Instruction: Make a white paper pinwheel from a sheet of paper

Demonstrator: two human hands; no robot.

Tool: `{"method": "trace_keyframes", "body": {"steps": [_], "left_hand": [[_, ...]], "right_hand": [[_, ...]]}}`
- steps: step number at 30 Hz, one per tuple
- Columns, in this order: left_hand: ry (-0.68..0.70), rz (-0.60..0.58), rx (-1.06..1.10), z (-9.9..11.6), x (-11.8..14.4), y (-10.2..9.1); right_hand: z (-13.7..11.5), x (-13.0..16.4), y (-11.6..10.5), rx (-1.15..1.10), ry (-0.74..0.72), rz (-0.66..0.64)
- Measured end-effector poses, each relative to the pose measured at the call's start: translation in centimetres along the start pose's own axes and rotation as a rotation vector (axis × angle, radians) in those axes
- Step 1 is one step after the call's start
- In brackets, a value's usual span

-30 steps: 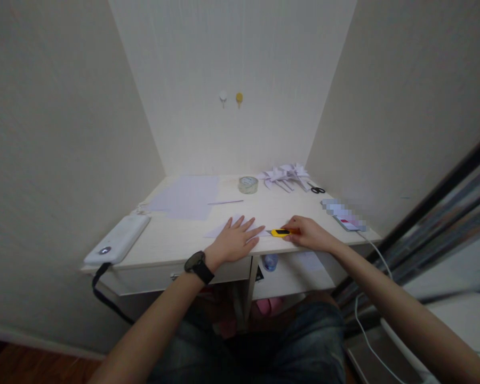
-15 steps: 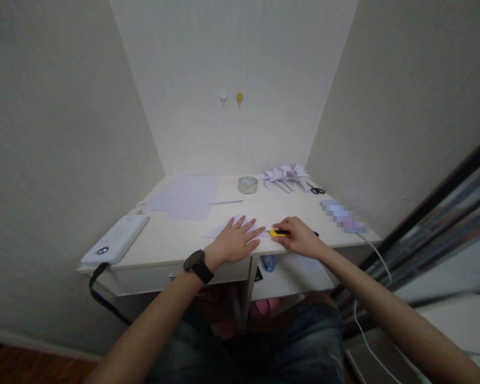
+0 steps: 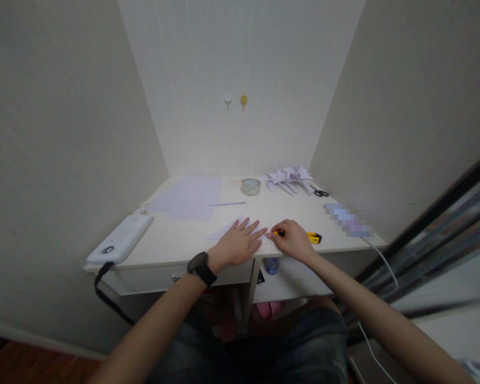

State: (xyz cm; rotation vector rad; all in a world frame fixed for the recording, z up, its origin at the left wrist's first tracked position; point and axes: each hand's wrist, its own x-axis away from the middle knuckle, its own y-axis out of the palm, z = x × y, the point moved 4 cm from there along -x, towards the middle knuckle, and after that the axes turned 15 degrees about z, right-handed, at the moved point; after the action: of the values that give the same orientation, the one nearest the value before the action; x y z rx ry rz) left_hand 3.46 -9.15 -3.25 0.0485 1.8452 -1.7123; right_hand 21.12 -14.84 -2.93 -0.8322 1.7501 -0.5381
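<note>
My left hand (image 3: 240,245) lies flat with spread fingers on a folded white piece of paper (image 3: 221,233), a watch on its wrist. Just right of those fingertips, my right hand (image 3: 294,240) is closed around a yellow and black utility knife (image 3: 314,238). The knife's tail sticks out to the right of the hand, and a bit of its front shows between the fingers. The right fingertips are at the paper's right end; I cannot tell whether they also pinch it. The blade is hidden.
Behind are flat white sheets (image 3: 192,197), a thin paper stick (image 3: 228,203), a tape roll (image 3: 250,186), paper pinwheels (image 3: 288,178) and black scissors (image 3: 321,193). A white device (image 3: 122,238) stands at left, a blurred phone (image 3: 348,218) with a cable at right.
My right hand has shifted slightly left, its fingertips now nearer my left hand. The knife has turned, so more yellow shows at its tail. My left hand stays on the paper.
</note>
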Motion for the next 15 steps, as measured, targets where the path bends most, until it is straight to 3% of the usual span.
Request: {"method": "trace_keyframes", "body": {"steps": [8,15], "left_hand": [[-0.244,0.010,-0.101,-2.4,-0.4,-0.2],[-0.220,0.048,-0.156,-2.5,-0.2,-0.5]], "right_hand": [[-0.3,0.2,-0.1,-0.007,0.005,0.027],[-0.2,0.2,-0.1,-0.095,-0.058,0.029]]}}
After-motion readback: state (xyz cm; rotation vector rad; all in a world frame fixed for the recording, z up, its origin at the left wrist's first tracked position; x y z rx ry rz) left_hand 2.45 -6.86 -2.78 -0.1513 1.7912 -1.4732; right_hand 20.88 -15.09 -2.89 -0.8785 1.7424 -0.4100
